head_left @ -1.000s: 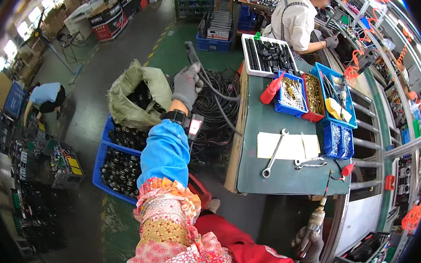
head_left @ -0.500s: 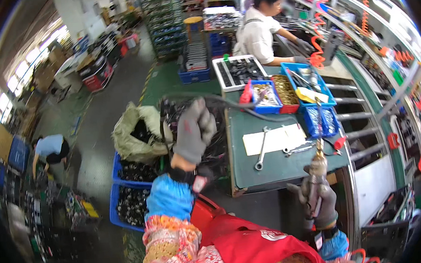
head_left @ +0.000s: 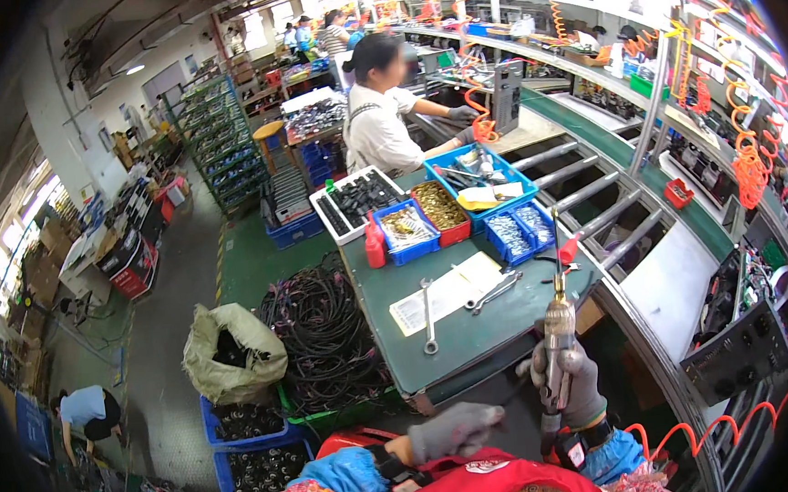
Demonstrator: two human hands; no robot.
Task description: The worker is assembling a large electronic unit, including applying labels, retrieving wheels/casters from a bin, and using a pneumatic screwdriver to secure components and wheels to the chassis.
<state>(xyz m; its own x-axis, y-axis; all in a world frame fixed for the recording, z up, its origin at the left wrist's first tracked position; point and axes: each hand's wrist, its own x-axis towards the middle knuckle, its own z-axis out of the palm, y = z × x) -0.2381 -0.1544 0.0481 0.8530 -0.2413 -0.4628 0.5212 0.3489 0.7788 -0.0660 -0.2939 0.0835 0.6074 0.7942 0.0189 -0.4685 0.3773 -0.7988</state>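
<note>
My right hand (head_left: pixel 583 386), in a grey glove, is closed around a metal air screwdriver (head_left: pixel 560 330). The tool stands upright with its thin bit upward, beside the table's right front corner. My left hand (head_left: pixel 460 430), also gloved in grey, is low in front of my red apron (head_left: pixel 493 484). Its fingers stretch to the right, and nothing shows in them. On the green-topped table (head_left: pixel 370 293) just ahead are a combination wrench (head_left: pixel 428 317), a paper sheet (head_left: pixel 456 289) and more wrenches (head_left: pixel 493 292).
Left of the table lie a heap of black cables (head_left: pixel 318 334), a woven sack (head_left: pixel 232 349) and blue crates (head_left: pixel 228 486). Parts bins (head_left: pixel 442 213) and a red bottle (head_left: pixel 375 243) stand on the far side. Rollers (head_left: pixel 591 191) run along the right. A co-worker (head_left: pixel 381 123) works beyond.
My left hand has come back from the cable heap to my apron. A black cable that reached over the table is gone from there. The view has swung right and up.
</note>
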